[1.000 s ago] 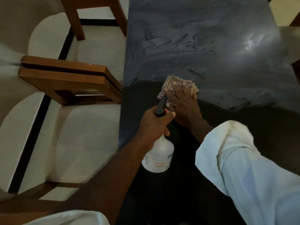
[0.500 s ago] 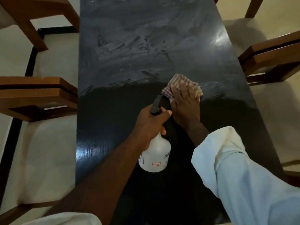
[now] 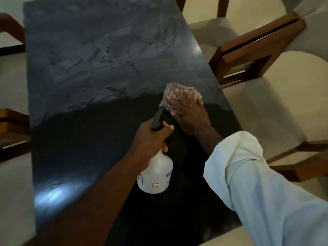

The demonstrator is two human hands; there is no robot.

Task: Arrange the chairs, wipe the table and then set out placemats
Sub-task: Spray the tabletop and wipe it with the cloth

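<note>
Cloth (image 3: 170, 91) half under right hand (image 3: 190, 115); bottle label (image 3: 156, 185) too blurred for reading

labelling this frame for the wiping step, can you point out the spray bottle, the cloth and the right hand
spray bottle (image 3: 157, 176): head view, on its white body
cloth (image 3: 169, 87): head view, on the checked corner beyond the fingers
right hand (image 3: 190, 114): head view, on the back of the hand

Right arm wore a pale blue sleeve (image 3: 266, 201), rolled back into a thick creased cuff (image 3: 230, 153); left forearm (image 3: 110, 183) was bare.
</note>
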